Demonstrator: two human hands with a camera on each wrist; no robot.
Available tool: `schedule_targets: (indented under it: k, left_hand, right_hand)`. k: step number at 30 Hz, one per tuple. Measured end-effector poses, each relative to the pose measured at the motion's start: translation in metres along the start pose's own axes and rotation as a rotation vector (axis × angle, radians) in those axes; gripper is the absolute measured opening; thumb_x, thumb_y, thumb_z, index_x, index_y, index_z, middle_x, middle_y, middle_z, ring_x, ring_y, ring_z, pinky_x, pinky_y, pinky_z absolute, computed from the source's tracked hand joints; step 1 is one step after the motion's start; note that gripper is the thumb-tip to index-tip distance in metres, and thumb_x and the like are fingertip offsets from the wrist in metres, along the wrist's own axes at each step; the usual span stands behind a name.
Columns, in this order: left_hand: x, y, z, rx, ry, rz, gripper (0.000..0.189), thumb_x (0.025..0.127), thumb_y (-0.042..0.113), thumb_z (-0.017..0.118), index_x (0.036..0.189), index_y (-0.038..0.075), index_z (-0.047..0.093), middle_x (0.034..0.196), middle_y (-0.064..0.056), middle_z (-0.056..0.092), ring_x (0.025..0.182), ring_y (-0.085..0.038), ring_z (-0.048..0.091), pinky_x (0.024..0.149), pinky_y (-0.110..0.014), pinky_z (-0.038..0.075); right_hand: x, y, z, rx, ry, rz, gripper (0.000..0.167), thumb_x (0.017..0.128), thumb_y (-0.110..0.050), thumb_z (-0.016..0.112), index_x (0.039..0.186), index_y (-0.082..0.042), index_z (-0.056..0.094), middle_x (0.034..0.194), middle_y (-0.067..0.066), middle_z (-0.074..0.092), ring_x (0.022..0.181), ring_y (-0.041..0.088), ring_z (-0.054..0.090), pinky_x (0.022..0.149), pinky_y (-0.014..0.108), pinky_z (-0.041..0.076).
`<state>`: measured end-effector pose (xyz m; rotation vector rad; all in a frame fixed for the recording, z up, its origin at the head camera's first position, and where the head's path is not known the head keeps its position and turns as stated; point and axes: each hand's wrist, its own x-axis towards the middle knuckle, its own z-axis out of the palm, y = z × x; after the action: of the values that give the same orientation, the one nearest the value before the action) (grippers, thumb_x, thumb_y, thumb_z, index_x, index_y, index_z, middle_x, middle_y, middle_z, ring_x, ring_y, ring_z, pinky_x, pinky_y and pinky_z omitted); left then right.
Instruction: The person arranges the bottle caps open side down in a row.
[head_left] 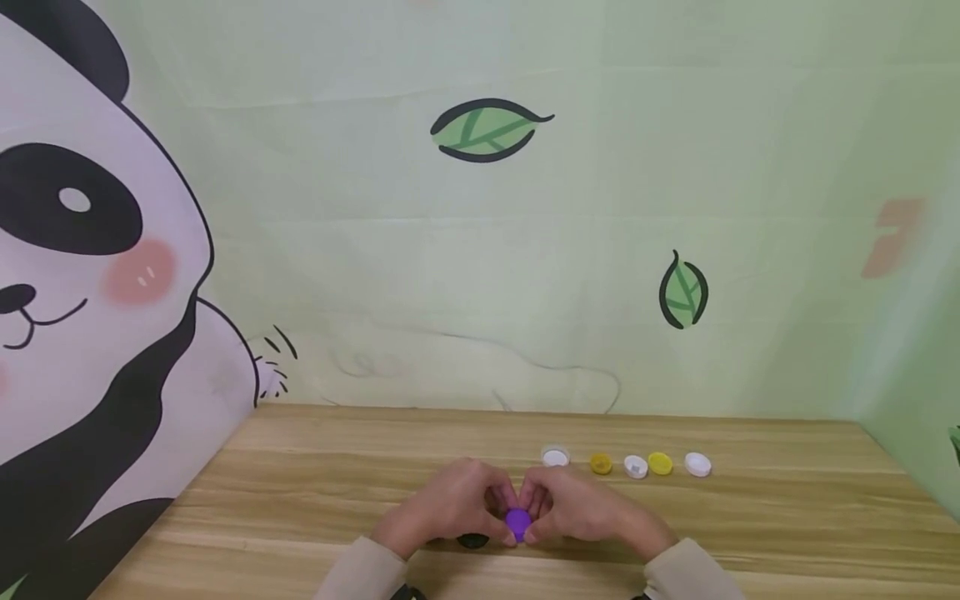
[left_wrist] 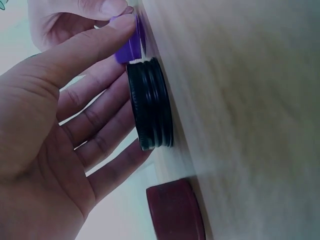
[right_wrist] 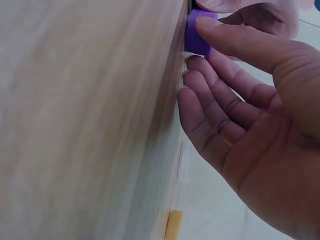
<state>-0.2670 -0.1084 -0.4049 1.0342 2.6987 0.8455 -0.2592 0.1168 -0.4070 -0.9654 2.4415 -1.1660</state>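
Both hands meet over a purple bottle cap (head_left: 517,523) low in the middle of the head view. My left hand (head_left: 468,500) pinches its left side, thumb in front and fingers behind. From the opposite side, my right hand (head_left: 573,504) grips it the same way. In the right wrist view the thumb presses the ridged purple cap (right_wrist: 200,32) close to the tabletop. Beneath the left palm stands a black ribbed lid (left_wrist: 150,105), with the other left fingers extended behind it. Beside that lid, a dark red cap (left_wrist: 175,210) shows in the left wrist view.
Behind the hands, a row of caps lies on the wooden table (head_left: 787,500): a clear-rimmed white cap (head_left: 556,457), an amber cap (head_left: 601,464), a small white cap (head_left: 635,467), a yellow cap (head_left: 660,463) and another white cap (head_left: 697,464). A printed cloth backdrop (head_left: 375,250) rises behind.
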Motion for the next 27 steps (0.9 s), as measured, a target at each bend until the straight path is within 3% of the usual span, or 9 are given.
schedule_targets:
  k: [15,27]
  left_hand:
    - [-0.0035,-0.0010,-0.0045,-0.064,-0.036,0.019,0.023,0.079,0.017,0.096,0.095,0.014,0.079,0.089,0.012,0.075,0.085,-0.001,0.067,0.081,-0.020,0.054]
    - [-0.0045,-0.0008,-0.0071,-0.082,-0.054,-0.002,0.023,0.078,0.016,0.097,0.094,0.016,0.080,0.090,0.012,0.075,0.087,-0.001,0.068,0.084,-0.022,0.054]
  right_hand:
    - [-0.0021,0.0005,0.0003,-0.018,-0.001,-0.025,0.029,0.082,0.000,0.089,0.100,-0.008,0.068,0.089,-0.001,0.068,0.081,0.010,0.063,0.074,0.025,0.055]
    - [-0.0019,0.0008,0.0004,-0.009,-0.007,-0.017,0.029,0.081,0.002,0.088,0.100,-0.008,0.069,0.089,0.000,0.067,0.082,0.011,0.063,0.075,0.025,0.054]
